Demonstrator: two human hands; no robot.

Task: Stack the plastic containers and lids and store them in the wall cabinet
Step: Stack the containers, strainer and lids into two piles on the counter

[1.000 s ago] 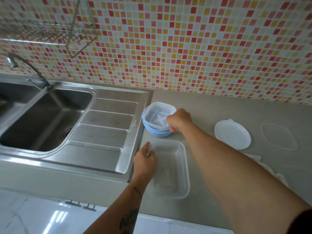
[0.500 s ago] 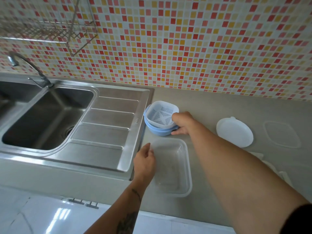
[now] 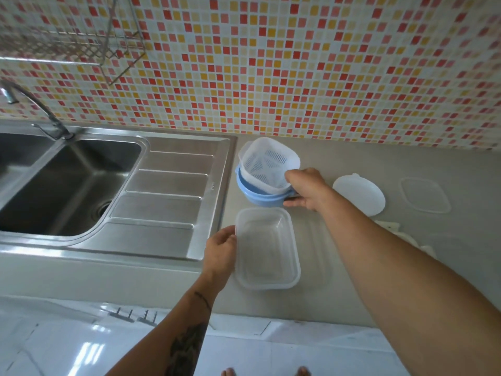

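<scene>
A white strainer basket sits nested in a blue bowl on the grey counter, both tilted up toward me. My right hand grips their right rim. In front of them lies a clear rectangular container; my left hand holds its left edge. Farther right rest a round white lid and a clear squarish lid, both flat on the counter.
A steel sink with drainboard and faucet fills the left. A wire rack hangs on the mosaic tile wall. White cloth peeks out behind my right forearm. The counter's front edge drops to a glossy white floor.
My right hand slid around to the right rim of the strainer and bowl and tipped them up off the counter. My left hand shifted along the clear container's left edge.
</scene>
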